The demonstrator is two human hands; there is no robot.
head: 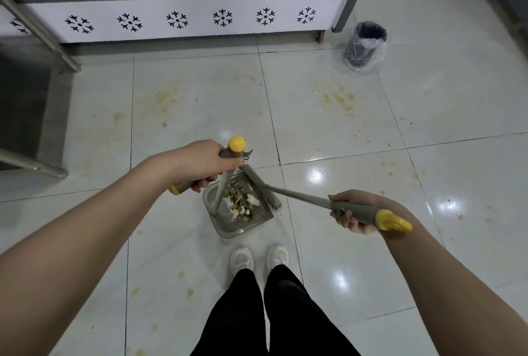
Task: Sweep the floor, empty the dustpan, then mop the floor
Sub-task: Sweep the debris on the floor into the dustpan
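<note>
**Sweeping stage: dustpan loaded, both handles in your hands**

- Left hand (200,164): your fingers are curled tight round the grey upper grip of the dustpan handle (221,192). A yellow cap shows above the hand and another yellow end below it. The pole runs down into the pan.
- Right hand (353,212): your fingers are wrapped round the grey grip of the broom (300,197), just ahead of its yellow hooked end. The shaft slants down and leftward.
- Dustpan (237,225): grey, see-through, flat on the floor (428,98) directly ahead of your shoes (241,258).
- Debris (241,201): a mixed heap of scraps, white and brownish, lying inside the pan.
- Broom head (261,184): grey, resting against the pan's right edge, beside the heap.
- Floor: glossy pale tiles with yellowish stains (337,98) scattered over several of them.
- Waste bin (364,44): dark, lined with clear plastic, standing well apart from the pan at the far right.
- Freezer cabinet (177,19): white front panel with black snowflake marks, along the far side.
- Steel leg (37,27): slanting across the left edge.
</note>
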